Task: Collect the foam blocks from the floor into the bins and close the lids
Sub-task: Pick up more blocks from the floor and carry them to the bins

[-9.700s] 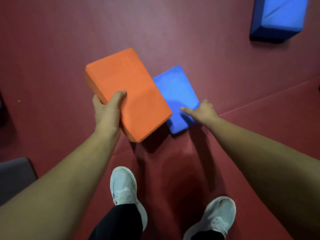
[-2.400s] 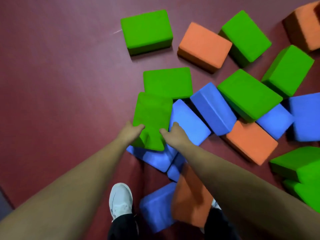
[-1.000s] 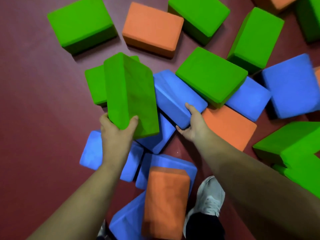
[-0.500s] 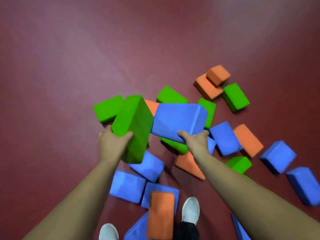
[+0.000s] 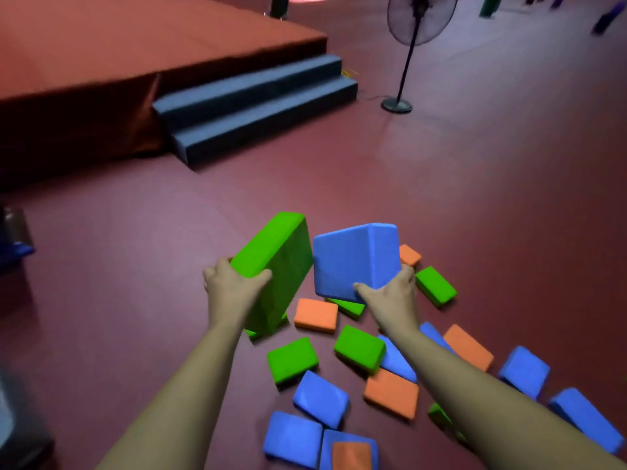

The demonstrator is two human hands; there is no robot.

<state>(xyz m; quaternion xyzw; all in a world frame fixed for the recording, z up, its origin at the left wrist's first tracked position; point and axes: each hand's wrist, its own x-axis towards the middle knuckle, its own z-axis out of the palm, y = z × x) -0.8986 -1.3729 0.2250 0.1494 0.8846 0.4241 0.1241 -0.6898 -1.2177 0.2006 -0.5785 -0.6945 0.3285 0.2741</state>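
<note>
2 foam blocks are being held above the dark red floor [image 5: 135, 266], 1 in each hand. The left hand [image 5: 234, 286] is gripping a green rectangular foam block [image 5: 281, 266] with thumb and fingers curling round its near upper edge. The block is hanging on edge with its broad face turned right. The right hand [image 5: 390, 295] is clamping a blue rectangular foam block [image 5: 353, 259] from below at its near lower corner, thumb on the near face and fingers up the right side. The 2 blocks are sitting side by side, and whether they are touching cannot be told.

More than 10 others are lying scattered on the floor just beneath and to the near right, among them a flat orange foam block [image 5: 315, 315] between the forearms.

No bin is plainly showing. A dark, blurred shape at the left edge [image 5: 13, 228] may be 1, or may not. Grey carpeted steps [image 5: 254, 106] and a black standing fan [image 5: 419, 18] are standing far off.

The carry is probably turning on that 1 bearing: if the bins are lying to the left, the green block is on the nearer side and should go in first. It is hanging on edge with its long side dropping toward the floor, so it will likely need tipping flat to clear an opening. Much of the collecting looks undone.
</note>
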